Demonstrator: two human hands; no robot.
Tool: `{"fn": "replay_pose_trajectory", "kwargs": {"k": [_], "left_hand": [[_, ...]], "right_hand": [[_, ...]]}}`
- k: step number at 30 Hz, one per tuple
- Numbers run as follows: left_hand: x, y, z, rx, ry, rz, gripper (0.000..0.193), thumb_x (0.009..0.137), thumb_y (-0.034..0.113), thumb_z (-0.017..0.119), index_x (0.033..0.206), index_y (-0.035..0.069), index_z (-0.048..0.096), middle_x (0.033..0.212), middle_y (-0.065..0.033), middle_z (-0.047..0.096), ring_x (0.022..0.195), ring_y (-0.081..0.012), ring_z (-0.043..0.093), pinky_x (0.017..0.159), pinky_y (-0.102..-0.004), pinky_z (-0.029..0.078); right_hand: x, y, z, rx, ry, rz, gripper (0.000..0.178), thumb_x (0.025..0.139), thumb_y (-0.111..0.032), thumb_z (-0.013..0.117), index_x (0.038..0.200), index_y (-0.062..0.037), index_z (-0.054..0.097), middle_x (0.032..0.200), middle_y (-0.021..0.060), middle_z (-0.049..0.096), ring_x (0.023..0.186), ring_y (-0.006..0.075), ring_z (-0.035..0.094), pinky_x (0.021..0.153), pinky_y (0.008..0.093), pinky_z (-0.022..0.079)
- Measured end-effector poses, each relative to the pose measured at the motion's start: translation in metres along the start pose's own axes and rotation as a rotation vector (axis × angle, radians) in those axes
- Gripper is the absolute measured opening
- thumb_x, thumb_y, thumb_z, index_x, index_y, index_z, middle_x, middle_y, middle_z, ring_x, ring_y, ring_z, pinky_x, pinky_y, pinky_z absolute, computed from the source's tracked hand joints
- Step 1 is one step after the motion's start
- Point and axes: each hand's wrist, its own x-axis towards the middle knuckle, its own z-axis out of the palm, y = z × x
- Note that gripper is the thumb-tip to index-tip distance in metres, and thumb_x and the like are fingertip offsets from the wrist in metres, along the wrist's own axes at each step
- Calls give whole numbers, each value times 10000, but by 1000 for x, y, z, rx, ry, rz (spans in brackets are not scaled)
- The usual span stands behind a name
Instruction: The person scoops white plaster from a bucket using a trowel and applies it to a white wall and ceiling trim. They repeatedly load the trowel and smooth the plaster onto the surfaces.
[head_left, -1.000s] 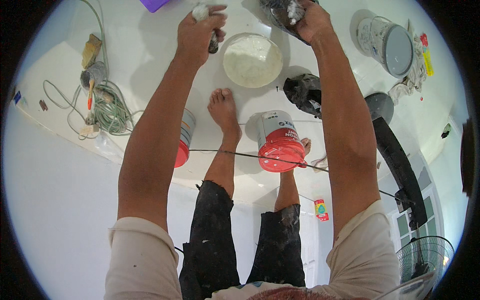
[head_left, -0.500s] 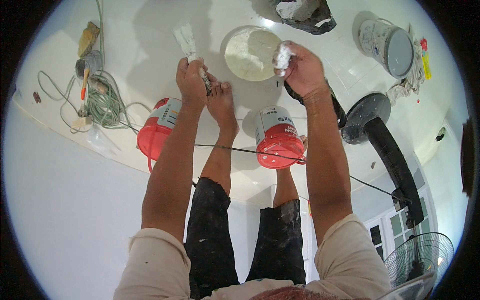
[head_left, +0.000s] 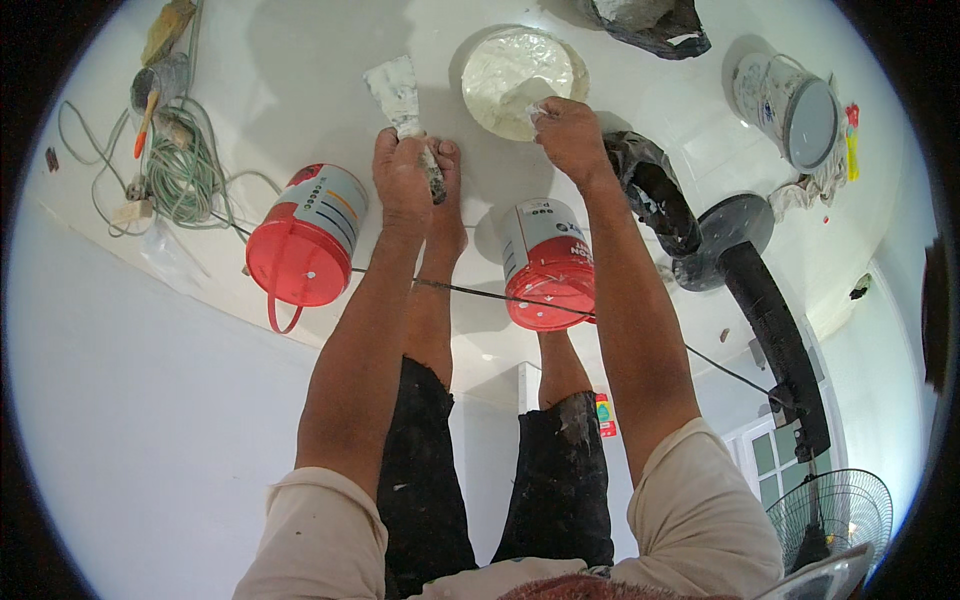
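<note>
One scraper [head_left: 393, 88] lies clamped in the left hand [head_left: 400, 180]; right hand [head_left: 573, 140] pinches white material [head_left: 539, 110] near a bowl [head_left: 582, 76].

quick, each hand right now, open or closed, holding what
Left hand: closed, holding a putty knife.
Right hand: curled closed, white material at the fingertips; how much it holds cannot be told.

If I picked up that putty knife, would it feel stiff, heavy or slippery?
Probably fairly stiff: the putty knife sticks out straight from the left hand with no visible droop. Its broad blade looks thin, so it is likely light. White smears on that blade might make it slippery there.
</note>
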Motion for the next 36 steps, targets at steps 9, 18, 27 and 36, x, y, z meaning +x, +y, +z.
{"fn": "replay_pose_trajectory", "kwargs": {"k": [9, 18, 27, 36], "left_hand": [[-22, 6, 26, -174, -18, -77, 190, 961, 19, 680, 1147, 7, 643, 1030, -64, 674, 911, -151, 638, 843, -323, 522], [-26, 13, 41, 77, -5, -89, 176, 937, 57, 769, 1096, -7, 730, 960, -48, 702, 867, -130, 628, 813, -298, 494], [-16, -1, 48, 210, 54, -50, 151, 922, 57, 786, 1052, -7, 743, 930, -41, 706, 828, -128, 620, 764, -303, 500], [-16, 14, 35, 243, 8, 38, 230, 959, 156, 782, 1071, -38, 730, 959, -62, 731, 844, -131, 645, 765, -295, 530]], "right_hand": [[-12, -26, -6, -119, -2, -21, 325, 923, -137, 617, 1171, 22, 753, 1094, 292, 740, 1028, 455, 714, 958, 491, 562], [-25, -39, -9, 34, 104, 126, 326, 991, -173, 647, 1266, -31, 749, 1190, 225, 756, 1090, 411, 730, 1004, 478, 563], [-22, -53, -27, -239, 277, -137, 265, 955, -140, 653, 1172, -46, 773, 1169, 227, 749, 1057, 430, 728, 990, 501, 569], [118, -43, -123, -544, 385, 47, 316, 926, -239, 694, 1154, -33, 771, 1114, 231, 775, 1024, 428, 752, 924, 483, 610]]}}
